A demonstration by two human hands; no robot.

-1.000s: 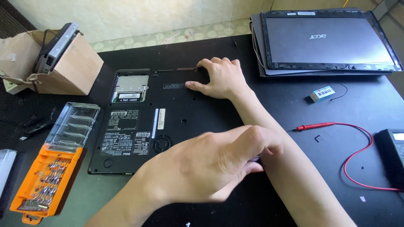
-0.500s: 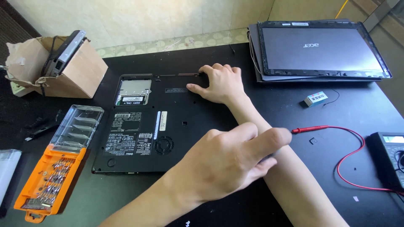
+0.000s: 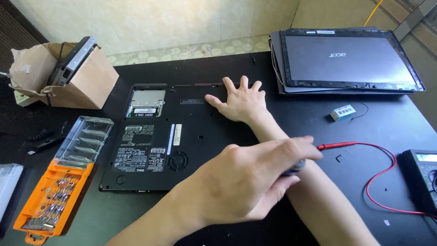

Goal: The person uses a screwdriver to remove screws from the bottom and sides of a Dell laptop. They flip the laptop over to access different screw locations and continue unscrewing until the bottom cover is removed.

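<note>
A black laptop (image 3: 182, 136) lies upside down on the black table (image 3: 318, 123), with its bottom side facing up. It is the main thing here, so all places are told from it. The right hand (image 3: 241, 102) lies flat on the far right corner of the laptop, with its fingers spread wide and open, holding nothing. Its arm runs from there down toward the near edge of the table. The left hand (image 3: 241, 182) crosses over that arm, just to the right of the laptop and nearer to the person. Its fingers are curled shut around a small dark tool (image 3: 293, 167), and only a bit of the tool peeks out, so what kind it is cannot be told. Just past the left hand's fingertips, to the right of the laptop, lies a red probe (image 3: 337, 145) with a red wire (image 3: 387, 177) that curves away to a black meter (image 3: 421, 177) at the right edge of the table. To the left of the laptop, just beside it, lies an orange bit case (image 3: 50, 200) with its clear lid (image 3: 86, 139) swung open. Beyond the laptop's far left corner stands a torn cardboard box (image 3: 86, 84) with a flat grey device (image 3: 73, 61) sticking out of it. Far to the right, behind the laptop, a stack of dark screen panels (image 3: 346, 59) rests on the table. A small white box (image 3: 342, 112) lies between that stack and the red probe.
</note>
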